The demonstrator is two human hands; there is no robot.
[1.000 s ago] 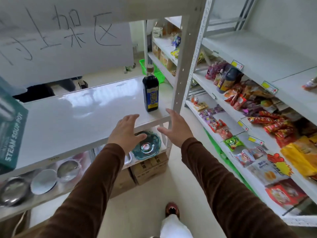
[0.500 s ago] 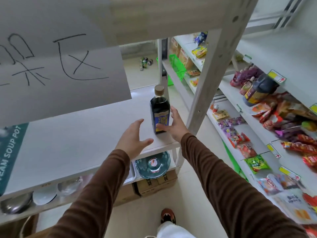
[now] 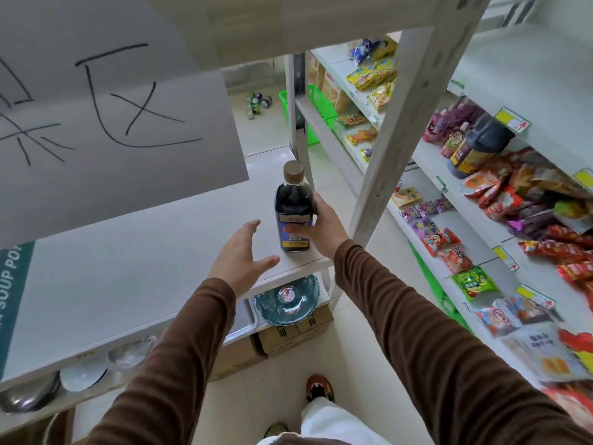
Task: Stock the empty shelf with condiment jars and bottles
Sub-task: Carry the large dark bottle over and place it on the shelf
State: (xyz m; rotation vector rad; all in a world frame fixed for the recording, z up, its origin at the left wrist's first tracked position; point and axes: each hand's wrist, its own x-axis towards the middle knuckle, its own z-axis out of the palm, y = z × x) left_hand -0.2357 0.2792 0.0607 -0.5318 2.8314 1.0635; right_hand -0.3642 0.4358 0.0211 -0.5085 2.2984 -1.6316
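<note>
A dark sauce bottle (image 3: pixel 292 203) with a brown cap and a blue-yellow label stands upright on the white shelf (image 3: pixel 128 277), near its right front corner. My right hand (image 3: pixel 324 226) wraps around the bottle's lower body from the right, thumb across the label. My left hand (image 3: pixel 242 258) hovers over the shelf's front edge just left of the bottle, fingers spread, holding nothing. The rest of this shelf board is bare.
A paper sign (image 3: pixel 106 139) with handwritten characters hangs over the shelf's back. A grey upright post (image 3: pixel 394 130) stands right of the bottle. Snack packets and a large dark bottle (image 3: pixel 475 146) fill the right-hand shelves. Metal bowls (image 3: pixel 80 374), a glass lid and cartons sit below.
My right hand went from open in front of the shelf to closed around the bottle. My left hand moved forward over the shelf edge. The view moved closer.
</note>
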